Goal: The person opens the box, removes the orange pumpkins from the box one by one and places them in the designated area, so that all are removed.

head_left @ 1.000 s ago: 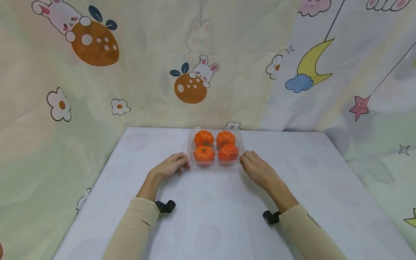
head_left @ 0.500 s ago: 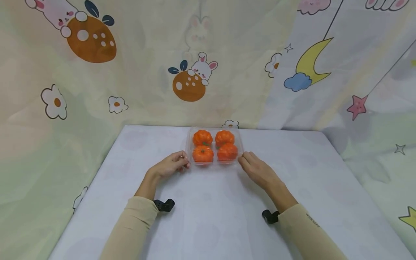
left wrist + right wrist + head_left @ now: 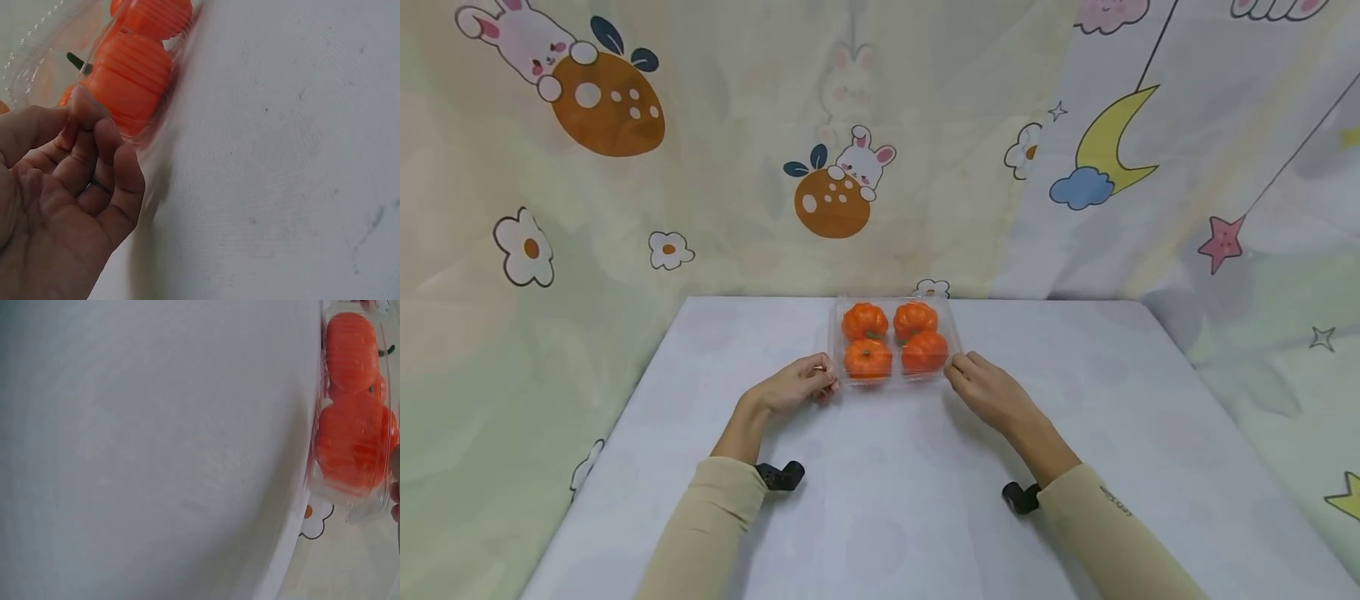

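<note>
Clear plastic container (image 3: 897, 367) holding four orange pumpkins (image 3: 868, 360) sits at far edge of white table (image 3: 880, 500), left hand (image 3: 796, 384) pinching its near-left corner, right hand (image 3: 995, 395) pinching its near-right.

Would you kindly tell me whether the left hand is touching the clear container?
Touching: the left wrist view shows the left hand pinching the edge of the clear container between its fingertips.

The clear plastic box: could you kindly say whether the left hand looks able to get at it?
Yes, seemingly: the left hand pinches the edge of the clear plastic box, with nothing visible in the way.
</note>
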### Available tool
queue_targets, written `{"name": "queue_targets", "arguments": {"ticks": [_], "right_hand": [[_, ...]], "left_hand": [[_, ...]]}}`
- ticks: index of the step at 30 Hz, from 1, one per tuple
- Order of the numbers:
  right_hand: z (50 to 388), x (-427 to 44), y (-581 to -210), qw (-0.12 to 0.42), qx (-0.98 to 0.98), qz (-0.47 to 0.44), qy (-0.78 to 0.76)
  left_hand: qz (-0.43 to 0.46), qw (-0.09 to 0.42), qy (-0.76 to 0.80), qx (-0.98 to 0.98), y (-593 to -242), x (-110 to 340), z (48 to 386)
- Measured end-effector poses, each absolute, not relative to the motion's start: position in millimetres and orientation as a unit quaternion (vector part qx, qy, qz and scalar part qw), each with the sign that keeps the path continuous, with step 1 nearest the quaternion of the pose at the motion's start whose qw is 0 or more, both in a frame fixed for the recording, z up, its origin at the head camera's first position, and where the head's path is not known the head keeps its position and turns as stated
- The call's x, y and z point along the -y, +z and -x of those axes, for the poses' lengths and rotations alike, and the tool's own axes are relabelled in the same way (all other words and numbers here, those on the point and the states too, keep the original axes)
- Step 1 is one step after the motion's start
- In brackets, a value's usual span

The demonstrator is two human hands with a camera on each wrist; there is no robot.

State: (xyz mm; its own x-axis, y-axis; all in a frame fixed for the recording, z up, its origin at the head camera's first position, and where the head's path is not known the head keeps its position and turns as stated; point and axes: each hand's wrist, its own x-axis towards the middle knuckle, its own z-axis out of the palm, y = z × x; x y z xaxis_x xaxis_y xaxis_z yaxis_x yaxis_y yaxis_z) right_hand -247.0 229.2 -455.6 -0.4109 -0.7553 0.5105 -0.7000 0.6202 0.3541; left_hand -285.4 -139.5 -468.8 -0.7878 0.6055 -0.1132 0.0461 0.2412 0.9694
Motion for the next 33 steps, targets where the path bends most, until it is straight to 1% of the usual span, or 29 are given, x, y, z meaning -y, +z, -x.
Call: {"name": "queue_targets", "arguments": {"ticks": [7, 11, 17, 24, 28, 33], "right_hand": [[251.1, -225.2, -456.0, 0.342, 0.831, -0.434, -0.067], [252.9, -225.1, -457.4, 0.340, 0.835, -0.424, -0.081], [256.6, -225.2, -454.7, 0.342, 0.848, -0.401, -0.054], [256.5, -224.2, -448.8, 0.338, 0.860, -0.380, -0.032], [256.1, -230.8, -442.6, 0.345, 0.869, -0.356, -0.003], [255.2, -236.6, -424.4, 0.350, 0.873, -0.340, 0.021]], "left_hand": [[-0.212, 0.239, 0.578, -0.751, -470.2, 137.0, 284.3], [-0.206, 0.237, 0.574, -0.757, -471.8, 136.6, 284.4], [-0.209, 0.225, 0.555, -0.773, -471.1, 136.0, 287.1], [-0.216, 0.233, 0.550, -0.772, -466.8, 134.6, 285.0], [-0.211, 0.231, 0.542, -0.780, -462.6, 136.1, 284.0], [-0.208, 0.231, 0.541, -0.782, -459.0, 140.4, 283.4]]}}
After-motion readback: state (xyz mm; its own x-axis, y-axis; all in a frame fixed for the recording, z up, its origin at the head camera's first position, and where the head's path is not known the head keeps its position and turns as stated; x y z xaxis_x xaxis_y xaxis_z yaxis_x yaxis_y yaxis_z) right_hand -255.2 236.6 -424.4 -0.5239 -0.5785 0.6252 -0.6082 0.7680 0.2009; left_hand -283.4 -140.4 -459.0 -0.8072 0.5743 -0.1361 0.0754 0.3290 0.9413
